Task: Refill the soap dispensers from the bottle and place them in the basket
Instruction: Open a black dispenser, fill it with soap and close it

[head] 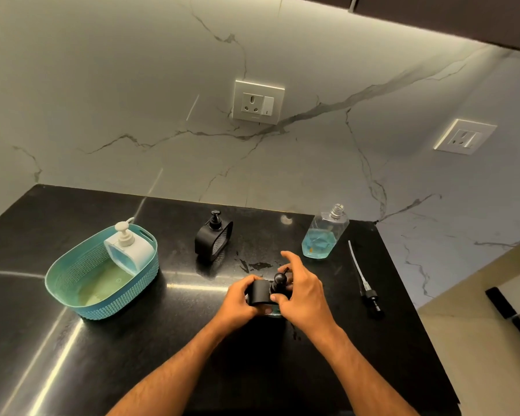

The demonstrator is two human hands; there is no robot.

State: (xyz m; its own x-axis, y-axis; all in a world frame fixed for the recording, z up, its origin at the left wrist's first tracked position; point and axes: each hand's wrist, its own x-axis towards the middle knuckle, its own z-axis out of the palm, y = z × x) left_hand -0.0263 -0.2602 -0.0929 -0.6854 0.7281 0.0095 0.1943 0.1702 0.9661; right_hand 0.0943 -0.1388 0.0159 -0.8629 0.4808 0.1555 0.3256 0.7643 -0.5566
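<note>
- Head view: we have a black soap dispenser standing on the desk directly in front of us, gripped between both hands.
- Left hand: fingers curled round the left side of the dispenser body, steadying it.
- Right hand: thumb and lower fingers curled at the collar of the black pump head, with the index finger lifted clear above it. We judge that the pump is being screwed home, though the thread itself is hidden.
- Governing relation: the basket lies well to the left of the held dispenser, on the left hand's side. We therefore expect the left hand to be the nearer carrier for the transfer.
- Dispenser long axis: upright, pump uppermost. It should stay so in transit, since blue liquid shows at its base.
- Basket contents: one white dispenser stands at the far end; the near end shows bare floor.
- A second black dispenser stands farther back, apart from both hands.
- Refill bottle: uncapped, far right, partly full. Its pump tube lies beside it on the desk.
</note>
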